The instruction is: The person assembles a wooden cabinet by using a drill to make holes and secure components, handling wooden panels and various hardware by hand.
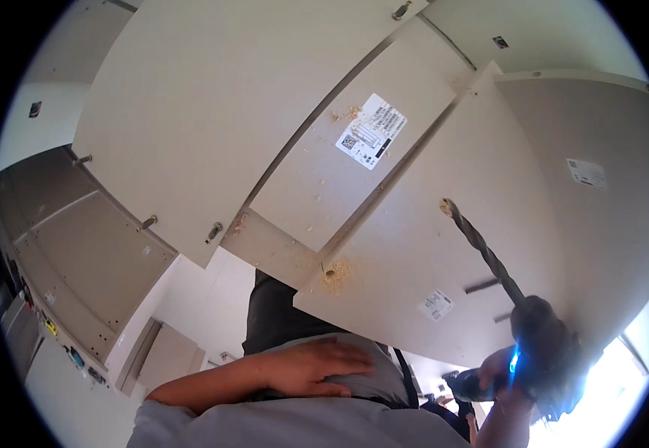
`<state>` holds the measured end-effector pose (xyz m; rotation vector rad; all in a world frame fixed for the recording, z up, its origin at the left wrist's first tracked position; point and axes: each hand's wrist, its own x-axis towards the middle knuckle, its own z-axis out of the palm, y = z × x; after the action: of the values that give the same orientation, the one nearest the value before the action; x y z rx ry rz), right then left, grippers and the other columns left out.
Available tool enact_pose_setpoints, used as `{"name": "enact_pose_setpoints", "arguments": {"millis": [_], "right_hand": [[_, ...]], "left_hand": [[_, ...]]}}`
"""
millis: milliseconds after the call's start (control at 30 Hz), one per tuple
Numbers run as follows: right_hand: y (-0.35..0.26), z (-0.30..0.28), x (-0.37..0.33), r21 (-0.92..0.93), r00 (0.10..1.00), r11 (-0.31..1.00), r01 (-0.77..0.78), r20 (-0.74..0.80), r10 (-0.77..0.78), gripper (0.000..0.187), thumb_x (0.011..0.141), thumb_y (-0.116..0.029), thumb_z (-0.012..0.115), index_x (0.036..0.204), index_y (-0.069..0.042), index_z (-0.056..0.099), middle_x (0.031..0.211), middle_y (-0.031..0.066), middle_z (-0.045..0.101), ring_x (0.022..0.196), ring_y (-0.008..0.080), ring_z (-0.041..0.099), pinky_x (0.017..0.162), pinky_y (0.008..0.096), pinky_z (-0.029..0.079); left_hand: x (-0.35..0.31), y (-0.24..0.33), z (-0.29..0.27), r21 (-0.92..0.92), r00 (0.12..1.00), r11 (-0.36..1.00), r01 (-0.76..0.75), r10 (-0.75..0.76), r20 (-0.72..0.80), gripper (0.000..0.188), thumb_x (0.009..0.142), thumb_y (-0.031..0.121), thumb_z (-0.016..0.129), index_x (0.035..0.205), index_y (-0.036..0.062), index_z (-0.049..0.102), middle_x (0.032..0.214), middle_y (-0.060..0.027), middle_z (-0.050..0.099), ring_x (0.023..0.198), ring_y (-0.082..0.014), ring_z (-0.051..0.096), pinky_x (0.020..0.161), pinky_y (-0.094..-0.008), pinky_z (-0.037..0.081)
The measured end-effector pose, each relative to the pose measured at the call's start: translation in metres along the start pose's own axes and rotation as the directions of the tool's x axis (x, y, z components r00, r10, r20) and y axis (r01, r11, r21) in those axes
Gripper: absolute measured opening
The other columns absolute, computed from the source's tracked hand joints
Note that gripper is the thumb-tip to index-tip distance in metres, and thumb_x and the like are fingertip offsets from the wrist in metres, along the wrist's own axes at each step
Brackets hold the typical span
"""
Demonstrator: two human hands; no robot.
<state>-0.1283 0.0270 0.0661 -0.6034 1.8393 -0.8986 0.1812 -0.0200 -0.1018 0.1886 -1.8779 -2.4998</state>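
My right hand (496,369), at the lower right, is closed around the handle of a power drill (541,328) with a lit blue-white lamp. A long dark drill bit (481,250) points up and left from it, with pale wood shavings at the tip. The bit appears in front of a light panel (429,246); whether it touches cannot be told. Near that panel's corner is a round drilled hole (330,274), ringed by sawdust (337,282). Lying flat against the grey clothing at my waist, my left hand (321,366) is open and holds nothing.
A large panel (212,97) with metal connector fittings (215,232) along its edges lies at the upper left. Between panels sits a board with a white label (371,131) and scattered shavings. A cabinet piece (93,254) stands at far left; an upright panel (593,134) at right.
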Motion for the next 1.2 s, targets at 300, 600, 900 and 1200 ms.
{"name": "enact_pose_setpoints", "arguments": {"millis": [300,600,900,1200], "right_hand": [[0.049,-0.074,-0.004,0.231,0.941,0.955,-0.184,0.321,0.104,0.039,0.083,-0.020,0.084,0.110,-0.003,0.062,0.088,0.0086,0.065,0.080,0.0161,0.066,0.074,0.0309,0.057],[0.068,-0.109,-0.021,0.249,0.921,0.929,-0.273,0.347,0.177,0.056,0.079,-0.015,0.089,0.123,-0.003,0.055,0.093,0.0105,0.067,0.059,0.0095,0.058,0.050,0.0205,0.048],[0.084,-0.094,-0.002,0.289,0.952,0.928,-0.237,0.259,0.163,0.053,0.074,-0.021,0.091,0.113,-0.001,0.061,0.090,0.0120,0.068,0.071,0.0168,0.066,0.061,0.0264,0.057],[0.071,-0.097,-0.019,0.292,0.957,0.941,-0.168,0.276,0.086,0.055,0.079,-0.024,0.088,0.118,0.002,0.058,0.092,0.0118,0.067,0.078,0.0189,0.066,0.067,0.0286,0.056]], "left_hand": [[0.029,-0.039,0.065,-0.093,0.981,0.993,0.069,-0.084,-0.172,0.057,0.102,0.043,0.061,0.144,0.0057,0.054,0.148,-0.0203,0.054,0.138,-0.0370,0.050,0.115,-0.0444,0.040],[0.040,-0.031,0.067,-0.174,0.885,0.947,0.272,-0.317,-0.341,0.033,0.100,0.032,0.064,0.122,0.0090,0.070,0.119,-0.0155,0.071,0.114,-0.0345,0.065,0.096,-0.0440,0.052],[0.010,-0.133,0.068,0.029,0.697,0.837,0.547,-0.435,-0.570,0.047,0.096,0.036,0.065,0.136,0.0107,0.059,0.126,-0.0217,0.065,0.114,-0.0415,0.063,0.096,-0.0496,0.053],[0.003,-0.068,0.051,0.029,0.698,0.822,0.569,-0.463,-0.547,0.035,0.097,0.031,0.064,0.124,0.0094,0.068,0.123,-0.0172,0.068,0.114,-0.0366,0.064,0.097,-0.0459,0.053]]}}
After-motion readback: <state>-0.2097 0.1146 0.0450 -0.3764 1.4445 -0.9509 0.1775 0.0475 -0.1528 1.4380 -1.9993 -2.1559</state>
